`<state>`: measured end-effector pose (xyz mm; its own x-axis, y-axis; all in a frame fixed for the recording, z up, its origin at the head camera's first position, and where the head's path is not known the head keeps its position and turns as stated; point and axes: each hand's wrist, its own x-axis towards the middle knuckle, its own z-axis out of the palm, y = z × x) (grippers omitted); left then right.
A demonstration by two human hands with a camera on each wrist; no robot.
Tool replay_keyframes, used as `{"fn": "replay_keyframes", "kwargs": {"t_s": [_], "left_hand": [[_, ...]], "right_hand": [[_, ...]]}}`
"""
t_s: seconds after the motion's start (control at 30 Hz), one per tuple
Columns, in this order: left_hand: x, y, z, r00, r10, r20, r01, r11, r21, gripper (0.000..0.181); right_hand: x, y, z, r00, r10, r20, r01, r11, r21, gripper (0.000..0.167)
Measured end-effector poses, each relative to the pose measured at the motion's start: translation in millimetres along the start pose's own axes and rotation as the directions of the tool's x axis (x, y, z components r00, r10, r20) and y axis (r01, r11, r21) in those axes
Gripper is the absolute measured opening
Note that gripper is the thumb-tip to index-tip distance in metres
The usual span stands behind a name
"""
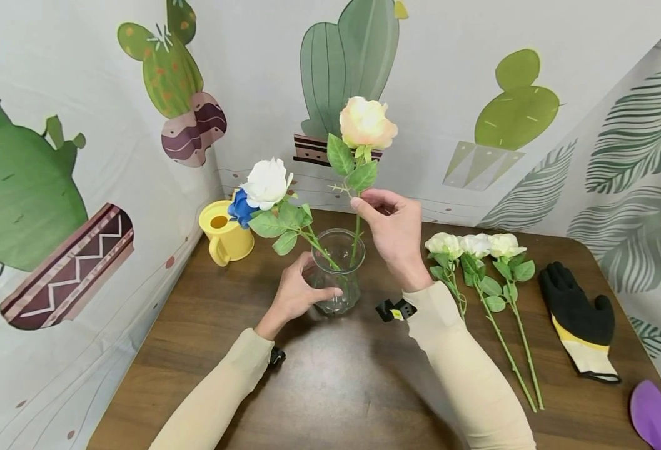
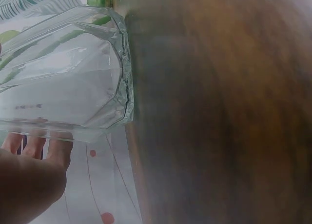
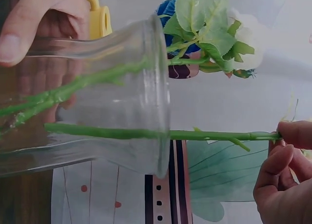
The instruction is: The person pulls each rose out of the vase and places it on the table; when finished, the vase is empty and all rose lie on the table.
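A clear glass vase stands on the table, a white flower and a blue flower leaning out of it to the left. My left hand holds the vase from its left side, thumb across the front; in the left wrist view its fingers lie along the glass. My right hand pinches the stem of a peach flower above the rim. In the right wrist view, the lower end of that stem is inside the vase, separate from the other stems.
Behind the vase to the left is a yellow watering can. On the right lie several pale flowers, a black and yellow glove and a purple object. A printed cloth hangs behind the table.
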<state>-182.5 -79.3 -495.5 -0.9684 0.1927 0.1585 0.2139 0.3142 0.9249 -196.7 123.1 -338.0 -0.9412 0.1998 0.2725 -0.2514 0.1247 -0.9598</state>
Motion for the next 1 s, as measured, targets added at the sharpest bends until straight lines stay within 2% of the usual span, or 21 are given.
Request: {"fn": "replay_keyframes", "kwargs": {"t_s": [0.53, 0.7, 0.8, 1.0], "left_hand": [[0.2, -0.3, 1.0, 1.0, -0.003, 0.0, 0.003, 1.0, -0.006, 0.067], [0.1, 0.1, 1.0, 1.0, -0.006, 0.004, 0.006, 1.0, -0.01, 0.067], [0.2, -0.2, 1.0, 1.0, -0.007, 0.005, 0.007, 1.0, -0.019, 0.067], [0.3, -0.7, 1.0, 1.0, -0.007, 0.005, 0.007, 1.0, -0.017, 0.067]], "right_hand": [[0.5, -14.7, -13.2, 0.988, -0.077, -0.133, 0.095, 0.986, 0.138, 0.022], [1.3, -19.7, -19.7, 0.977, -0.093, -0.191, 0.131, 0.972, 0.195, 0.019], [2.0, -23.7, -24.5, 0.971, -0.088, -0.222, 0.139, 0.964, 0.225, 0.008], [4.0, -31.7, -34.7, 0.964, -0.08, -0.253, 0.159, 0.937, 0.31, 0.015]]}}
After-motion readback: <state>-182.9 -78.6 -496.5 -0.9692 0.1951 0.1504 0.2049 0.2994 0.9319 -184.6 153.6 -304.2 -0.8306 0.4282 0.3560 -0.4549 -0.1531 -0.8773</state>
